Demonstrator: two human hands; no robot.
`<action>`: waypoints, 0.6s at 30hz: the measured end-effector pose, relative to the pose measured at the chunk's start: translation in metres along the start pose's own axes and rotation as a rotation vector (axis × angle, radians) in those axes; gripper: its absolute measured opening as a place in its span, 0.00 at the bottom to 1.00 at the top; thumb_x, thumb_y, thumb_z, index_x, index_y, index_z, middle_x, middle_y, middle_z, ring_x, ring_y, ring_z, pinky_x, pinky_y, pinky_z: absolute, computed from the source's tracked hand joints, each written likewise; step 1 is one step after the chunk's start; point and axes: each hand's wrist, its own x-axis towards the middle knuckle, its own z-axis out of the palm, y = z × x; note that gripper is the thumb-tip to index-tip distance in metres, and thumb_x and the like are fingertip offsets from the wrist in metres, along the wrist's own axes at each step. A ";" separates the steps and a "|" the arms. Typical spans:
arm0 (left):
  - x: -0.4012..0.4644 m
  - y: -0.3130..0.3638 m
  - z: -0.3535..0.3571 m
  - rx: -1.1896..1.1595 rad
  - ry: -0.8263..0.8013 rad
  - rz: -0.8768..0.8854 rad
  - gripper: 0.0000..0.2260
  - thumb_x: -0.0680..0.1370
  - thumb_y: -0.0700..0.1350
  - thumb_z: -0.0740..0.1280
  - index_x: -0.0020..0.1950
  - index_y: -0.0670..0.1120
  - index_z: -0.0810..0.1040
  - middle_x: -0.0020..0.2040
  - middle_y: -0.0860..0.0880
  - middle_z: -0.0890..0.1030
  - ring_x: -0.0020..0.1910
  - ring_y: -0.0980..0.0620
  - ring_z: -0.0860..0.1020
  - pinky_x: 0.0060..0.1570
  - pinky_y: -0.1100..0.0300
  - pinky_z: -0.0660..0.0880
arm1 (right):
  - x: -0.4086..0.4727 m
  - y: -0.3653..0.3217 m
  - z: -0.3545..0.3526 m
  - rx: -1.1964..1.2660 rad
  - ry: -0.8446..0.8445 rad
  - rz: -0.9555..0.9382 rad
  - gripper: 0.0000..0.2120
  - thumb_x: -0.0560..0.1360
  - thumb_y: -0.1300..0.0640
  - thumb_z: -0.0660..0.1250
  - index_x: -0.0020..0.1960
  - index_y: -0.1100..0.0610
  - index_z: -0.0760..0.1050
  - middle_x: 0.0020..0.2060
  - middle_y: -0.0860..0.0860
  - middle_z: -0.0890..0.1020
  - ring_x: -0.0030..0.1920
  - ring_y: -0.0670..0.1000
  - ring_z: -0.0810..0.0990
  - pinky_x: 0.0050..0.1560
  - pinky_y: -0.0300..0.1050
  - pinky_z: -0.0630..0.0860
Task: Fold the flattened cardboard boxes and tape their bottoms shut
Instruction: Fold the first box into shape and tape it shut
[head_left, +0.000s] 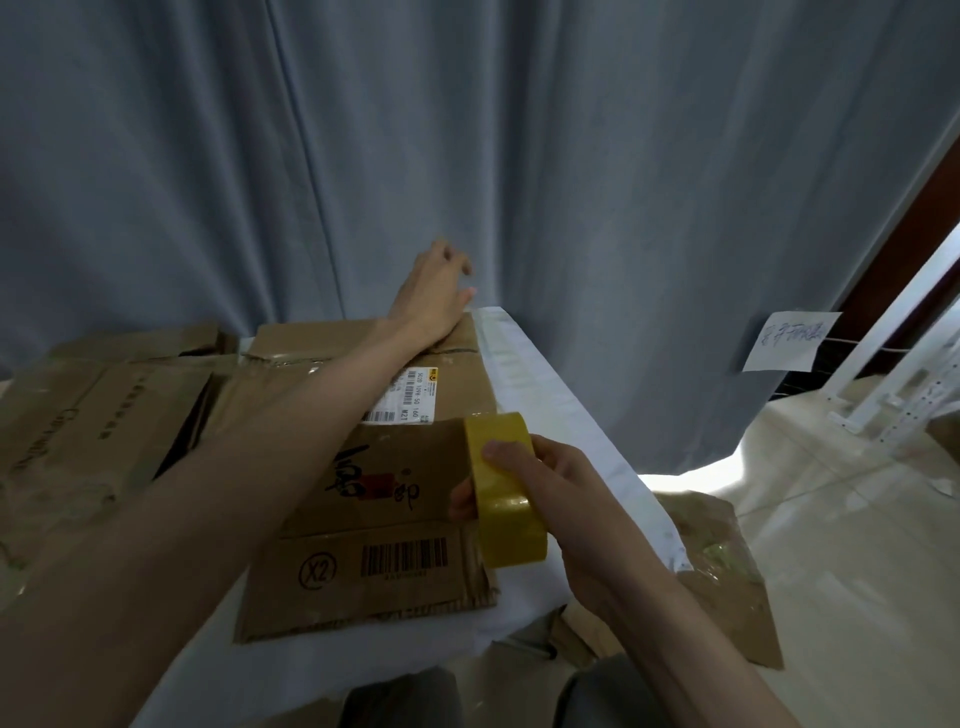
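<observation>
Cardboard box (395, 467) sits on the white-covered table (561, 415) in front of me, brown, printed side up: shipping label near the far end, red-and-black brush lettering mid-panel, barcode and a circled "X2" on the near flap. Near flap edge is ragged.

My right hand (566, 499) holds the yellow tape roll (506, 491) at the box's right edge, roll on its edge, thumb on the outer face, fingers curled round the far side. Roll bottom is touching or just above the near flap, can't tell which.

My left hand (434, 296) reaches across the box to its far edge, heel of the palm on the cardboard, fingers loosely spread past the edge, gripping nothing I can see. Forearm lies diagonally over the box top.

Left of the box: a pile of flattened cardboard (119, 405), overlapping sheets, some with printed text. More cardboard (727, 571) on the floor right of the table, shiny tape scraps on it.

Behind everything a grey-blue curtain (467, 130). Far right a white metal frame (893, 364) with a handwritten paper note (789, 340) hanging by it, writing illegible.
</observation>
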 end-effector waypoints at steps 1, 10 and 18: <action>-0.008 0.009 -0.007 0.018 0.016 0.048 0.08 0.80 0.44 0.64 0.53 0.42 0.80 0.55 0.43 0.76 0.57 0.43 0.75 0.58 0.50 0.73 | 0.000 0.000 0.000 0.001 -0.001 -0.005 0.15 0.80 0.49 0.63 0.62 0.57 0.74 0.43 0.54 0.87 0.45 0.53 0.86 0.52 0.49 0.81; -0.105 0.032 -0.027 0.101 -0.507 0.091 0.28 0.84 0.60 0.45 0.81 0.49 0.54 0.81 0.52 0.53 0.79 0.56 0.51 0.77 0.55 0.47 | -0.004 0.006 0.001 0.015 0.021 -0.039 0.14 0.82 0.50 0.61 0.59 0.60 0.75 0.40 0.55 0.87 0.40 0.51 0.86 0.41 0.42 0.82; -0.104 0.024 -0.014 0.166 -0.450 0.104 0.32 0.82 0.64 0.44 0.82 0.50 0.48 0.82 0.53 0.49 0.80 0.57 0.48 0.78 0.56 0.45 | -0.005 0.033 0.005 -0.054 0.064 -0.053 0.15 0.82 0.47 0.59 0.56 0.58 0.76 0.38 0.53 0.87 0.38 0.48 0.85 0.39 0.35 0.80</action>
